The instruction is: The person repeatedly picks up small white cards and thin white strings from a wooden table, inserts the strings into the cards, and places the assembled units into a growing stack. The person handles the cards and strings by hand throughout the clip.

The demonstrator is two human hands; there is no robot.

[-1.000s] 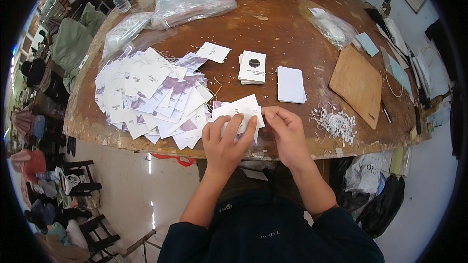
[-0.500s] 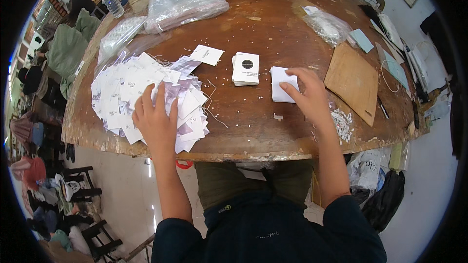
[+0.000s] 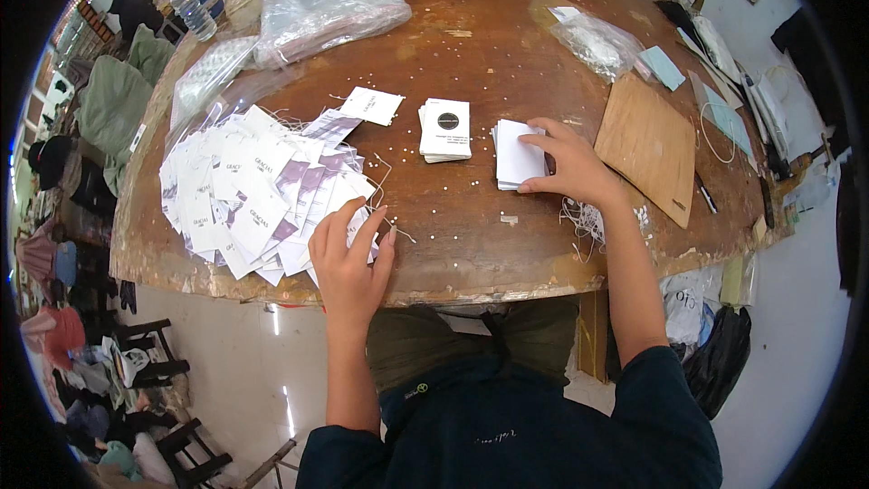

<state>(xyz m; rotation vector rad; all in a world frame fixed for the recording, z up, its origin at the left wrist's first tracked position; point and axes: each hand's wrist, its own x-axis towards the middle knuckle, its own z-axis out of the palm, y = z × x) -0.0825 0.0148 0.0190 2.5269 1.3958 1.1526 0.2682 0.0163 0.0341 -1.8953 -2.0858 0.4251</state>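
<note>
My left hand (image 3: 350, 255) is open, fingers bent and apart, over the near right edge of a heap of white and purple printed hang tags (image 3: 249, 186). Nothing shows between its fingers. Thin white strings (image 3: 384, 183) lie just beyond its fingertips. My right hand (image 3: 572, 163) grips the right side of a stack of blank white cards (image 3: 516, 159), thumb at the near end and fingers at the far end. Between the hands, farther back, stands a neat stack of white cards with a black circle (image 3: 445, 133). One loose tag (image 3: 372, 106) lies behind the heap.
Clear plastic bags (image 3: 330, 4) and a water bottle (image 3: 193, 11) are at the back left of the wooden table (image 3: 471, 254). On the right lie a brown board (image 3: 647, 149), a pen (image 3: 706, 193) and a bag of white bits (image 3: 597, 43). White strings (image 3: 587, 222) lie beside my right wrist.
My left hand has moved right and nearer, off the middle of the tag heap to its edge. My right hand has closed around the blank card stack's side. The whole view has shifted slightly.
</note>
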